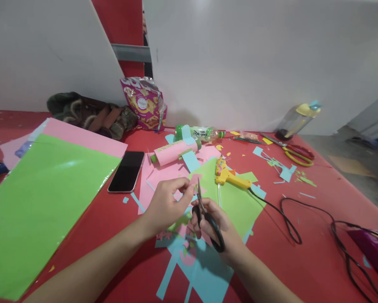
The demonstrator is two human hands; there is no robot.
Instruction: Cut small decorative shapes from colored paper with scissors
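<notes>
My left hand (170,200) pinches a small piece of pink paper (195,180) between thumb and fingers. Closed around the handles of black-handled scissors (214,230), my right hand (218,221) holds them with the blades pointing up beside that paper. Whether the blades touch it I cannot tell. Under both hands lie blue paper (212,273) and pink and green cuttings. A yellow glue gun (234,179) rests on a green sheet (242,210) just beyond my right hand. Farther back lies a roll wrapped in pink paper (174,152), with blue strips on it.
A phone (126,172) and a green sheet pack (50,202) lie at left. Along the back are a snack bag (146,103), a green bottle (201,134), larger scissors (297,155) and a clear bottle (297,120). A black cord (318,202) loops across the right side.
</notes>
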